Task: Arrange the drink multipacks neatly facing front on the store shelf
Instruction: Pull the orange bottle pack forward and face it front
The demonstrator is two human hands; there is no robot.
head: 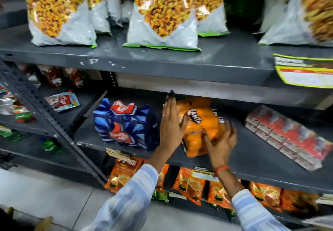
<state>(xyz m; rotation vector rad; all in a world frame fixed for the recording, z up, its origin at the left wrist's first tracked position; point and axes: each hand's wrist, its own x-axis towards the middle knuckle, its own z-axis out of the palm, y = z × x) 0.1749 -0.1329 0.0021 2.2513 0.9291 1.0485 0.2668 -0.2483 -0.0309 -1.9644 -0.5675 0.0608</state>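
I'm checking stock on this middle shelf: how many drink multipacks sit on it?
3. A blue multipack on the left, an orange multipack in the middle between the left hand and right hand, and a red multipack lying right. More may hide behind.

Both arms reach forward in pale striped sleeves. Left hand (171, 122) is flat and open, fingers straight together pointing up, palm turned right. Right hand (220, 140) has its fingers curled and spread, red thread around the wrist.

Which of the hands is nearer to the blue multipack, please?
Left. The left hand is flat beside the blue multipack; the right hand is beyond the orange multipack.
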